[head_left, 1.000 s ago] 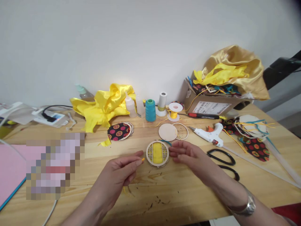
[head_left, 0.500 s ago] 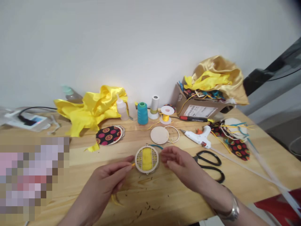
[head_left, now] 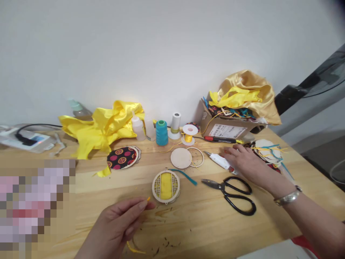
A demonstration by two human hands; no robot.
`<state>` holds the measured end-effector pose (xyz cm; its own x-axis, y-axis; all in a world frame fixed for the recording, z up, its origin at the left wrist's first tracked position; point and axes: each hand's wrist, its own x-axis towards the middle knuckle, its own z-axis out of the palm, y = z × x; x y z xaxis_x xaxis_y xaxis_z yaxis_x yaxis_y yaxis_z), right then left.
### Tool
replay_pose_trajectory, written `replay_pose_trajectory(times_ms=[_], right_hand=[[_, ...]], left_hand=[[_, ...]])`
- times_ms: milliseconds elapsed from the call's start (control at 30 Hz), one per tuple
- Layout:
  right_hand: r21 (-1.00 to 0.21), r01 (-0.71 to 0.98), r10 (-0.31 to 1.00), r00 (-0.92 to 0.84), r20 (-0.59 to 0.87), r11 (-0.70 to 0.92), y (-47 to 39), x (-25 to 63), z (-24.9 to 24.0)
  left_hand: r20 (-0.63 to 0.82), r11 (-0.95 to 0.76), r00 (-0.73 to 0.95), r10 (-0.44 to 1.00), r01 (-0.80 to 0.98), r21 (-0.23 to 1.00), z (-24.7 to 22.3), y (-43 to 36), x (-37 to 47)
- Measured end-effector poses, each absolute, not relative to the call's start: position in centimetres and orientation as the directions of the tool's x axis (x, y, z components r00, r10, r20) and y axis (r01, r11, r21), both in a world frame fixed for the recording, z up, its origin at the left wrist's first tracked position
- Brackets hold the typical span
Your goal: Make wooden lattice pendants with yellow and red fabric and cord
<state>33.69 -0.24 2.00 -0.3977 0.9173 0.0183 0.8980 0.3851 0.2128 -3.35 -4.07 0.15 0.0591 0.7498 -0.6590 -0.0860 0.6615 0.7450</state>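
Note:
My left hand [head_left: 122,221] pinches the end of a thin yellow cord [head_left: 148,199] between thumb and fingers; its loose tail hangs below the palm. Just beyond those fingertips, a round wooden frame [head_left: 154,187] with lattice sides and a yellow padded middle lies flat on the table. A teal strip [head_left: 185,176] runs out from its top. Over on the right, my right hand [head_left: 246,163] is closed over the handle of a white hot glue gun [head_left: 219,162], which still lies on the table. That hand hides the trigger and grip. Black-handled scissors [head_left: 221,186] lie open nearer me.
A wooden disc [head_left: 181,158] and a thin ring [head_left: 202,158] lie behind the frame. Along the wall stand a teal thread cone [head_left: 162,133], a yellow cord spool [head_left: 190,130], yellow satin [head_left: 101,126] and a cardboard box [head_left: 229,126]. A patterned fabric oval [head_left: 122,158] lies left.
My right hand has moved right, from beside the round frame to the hot glue gun. My left hand has drawn slightly back from the frame, with the cord still in it.

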Motion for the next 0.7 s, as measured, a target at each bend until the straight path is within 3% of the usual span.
replay_pose_trajectory(times_ms=[200,333,433,600,700], right_hand=[[-0.086,0.869,0.872,-0.489,-0.004,0.487,0.7,34.9,2.6],[-0.261,0.831,0.865,-0.501,0.033,0.492,1.4,35.7,4.1],[-0.456,0.756,0.867,-0.492,0.077,0.469,1.3,35.7,5.5],[-0.810,0.582,0.976,-0.207,-0.064,0.070,-0.1,34.2,6.2],[-0.863,0.500,0.997,-0.055,0.054,0.074,-0.4,32.9,5.0]], left_hand=[[-0.629,0.637,0.107,0.770,-0.083,0.766,-0.4,-4.5,-3.2],[-0.619,0.625,0.088,0.781,-0.077,0.777,-0.5,-4.3,-3.0],[-0.599,0.607,0.122,0.792,-0.052,0.793,-0.5,-4.3,-2.7],[-0.564,0.576,0.154,0.811,-0.046,0.816,-0.6,-4.8,-2.5],[-0.544,0.549,0.146,0.826,0.009,0.836,-0.4,-5.1,-2.3]])
